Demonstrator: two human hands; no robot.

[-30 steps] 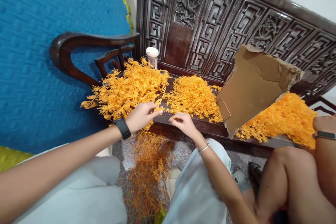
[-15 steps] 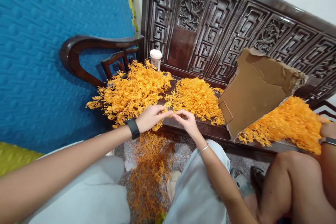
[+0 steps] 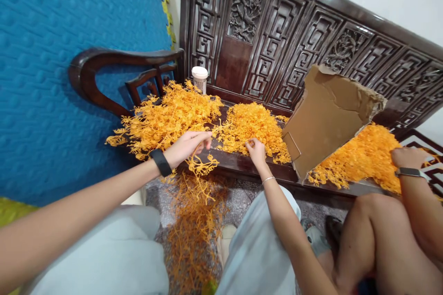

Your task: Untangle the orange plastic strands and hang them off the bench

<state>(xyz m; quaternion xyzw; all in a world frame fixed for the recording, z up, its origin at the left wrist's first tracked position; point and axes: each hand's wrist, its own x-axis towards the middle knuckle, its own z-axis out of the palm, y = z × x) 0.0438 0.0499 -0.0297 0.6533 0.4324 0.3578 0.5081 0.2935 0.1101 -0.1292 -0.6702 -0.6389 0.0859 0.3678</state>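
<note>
Left hand (image 3: 187, 146) pinches a bare orange sprig (image 3: 204, 166), fingers closed on its stem; the sprig dangles off the front edge of the bench (image 3: 242, 166), over the heap of stripped stems (image 3: 199, 221) on the floor. Right hand (image 3: 256, 150) is at the near edge of the middle pile (image 3: 254, 124), fingertips closed on small bits there, though I cannot tell exactly what they grip. Left pile (image 3: 169, 117) is branchy, coral-like plastic sprigs, springy and tangled; the middle one is finer, loose small pieces, fluffy-looking. Risk: the branches interlock, so pulling one sprig could drag neighbours off the seat edge; the pile already overhangs the armrest (image 3: 104, 62) side. Loose pieces sit close to the front lip, so a sweep of the wrist would likely knock some onto the speckled floor and mix them with the stems. A torn cardboard sheet (image 3: 328, 115) leans as a divider, unsupported as far as I can see; a bump could tip it onto the pile. Beyond it, a third pile (image 3: 363, 156) with another person's hand (image 3: 408, 159) on it. A white-capped bottle (image 3: 200, 78) stands against the carved backrest (image 3: 277, 41).
</note>
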